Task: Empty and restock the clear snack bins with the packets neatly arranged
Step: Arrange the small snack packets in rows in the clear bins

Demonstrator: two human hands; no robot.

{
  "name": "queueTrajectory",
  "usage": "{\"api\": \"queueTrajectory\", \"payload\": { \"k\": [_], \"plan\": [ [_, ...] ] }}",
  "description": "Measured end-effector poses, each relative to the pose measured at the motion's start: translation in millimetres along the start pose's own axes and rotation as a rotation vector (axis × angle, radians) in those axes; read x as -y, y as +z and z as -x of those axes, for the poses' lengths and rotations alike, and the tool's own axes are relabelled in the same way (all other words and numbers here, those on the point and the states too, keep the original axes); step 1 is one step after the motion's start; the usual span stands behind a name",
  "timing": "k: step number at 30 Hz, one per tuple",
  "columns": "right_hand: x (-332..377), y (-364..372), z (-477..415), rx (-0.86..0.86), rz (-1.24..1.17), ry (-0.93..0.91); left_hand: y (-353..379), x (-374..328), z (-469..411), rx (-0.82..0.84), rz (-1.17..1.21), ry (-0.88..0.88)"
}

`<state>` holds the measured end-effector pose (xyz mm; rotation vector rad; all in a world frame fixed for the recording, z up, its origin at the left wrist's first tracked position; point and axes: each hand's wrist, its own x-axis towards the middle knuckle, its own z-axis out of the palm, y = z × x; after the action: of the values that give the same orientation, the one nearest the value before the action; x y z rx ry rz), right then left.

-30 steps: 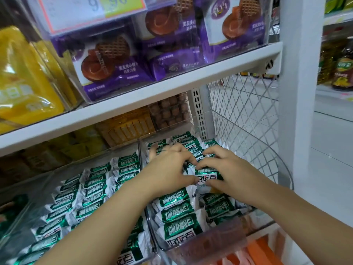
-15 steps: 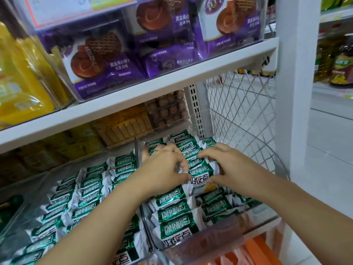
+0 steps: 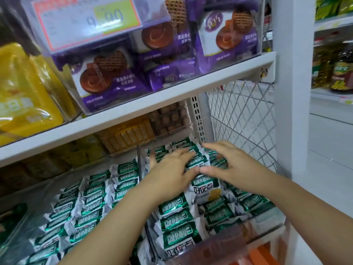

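Head view: I've got both hands in the right clear bin [image 3: 225, 245], with my left hand [image 3: 172, 175] and right hand [image 3: 229, 165] flat, fingers straight, pressing the green packets [image 3: 175, 222] and gripping nothing. The near rows look tidy and the far ones jumbled, so I'd say it's nearly restocked. The left bin [image 3: 23, 222] is lined up. The shelf [image 3: 145, 104] overhead crowds my reach.

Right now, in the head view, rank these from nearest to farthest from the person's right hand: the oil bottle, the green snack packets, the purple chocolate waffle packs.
From the right hand:
1. Green snack packets: directly beneath it, in the clear bin.
2. Purple chocolate waffle packs: overhead, on the white shelf above.
3. Oil bottle: far right, on another shelving unit.
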<state>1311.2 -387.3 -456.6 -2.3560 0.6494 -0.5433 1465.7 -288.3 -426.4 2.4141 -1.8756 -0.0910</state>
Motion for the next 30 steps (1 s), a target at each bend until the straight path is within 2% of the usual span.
{"api": "queueTrajectory", "payload": {
  "k": [2, 5, 13, 17, 19, 21, 25, 28, 30],
  "plan": [
    [-1, 0, -15, -0.025, -0.128, 0.078, 6, -1, 0, 0.110, -0.023, -0.001],
    [-6, 11, -37, 0.084, -0.295, 0.175, 12, 0, -3, 0.162, -0.050, -0.022],
    [-14, 20, -40, 0.193, -0.294, 0.174, 14, 2, -3, 0.167, -0.065, -0.044],
    [-5, 13, -54, 0.059, -0.186, 0.129, 14, 0, -3, 0.155, -0.037, -0.053],
    [3, 9, -65, 0.067, -0.130, 0.173, 15, 0, -2, 0.152, -0.025, -0.062],
    [8, 9, -73, 0.075, -0.179, 0.286, 16, 0, -2, 0.148, -0.014, -0.070],
    [4, 16, -73, 0.046, -0.121, 0.249, 15, 0, -1, 0.139, 0.003, -0.081],
    [3, 17, -80, 0.007, -0.156, 0.211, 14, -1, -3, 0.131, 0.010, -0.085],
    [4, 16, -84, -0.010, -0.214, 0.249, 15, -1, -3, 0.135, 0.014, -0.088]
  ]
}}
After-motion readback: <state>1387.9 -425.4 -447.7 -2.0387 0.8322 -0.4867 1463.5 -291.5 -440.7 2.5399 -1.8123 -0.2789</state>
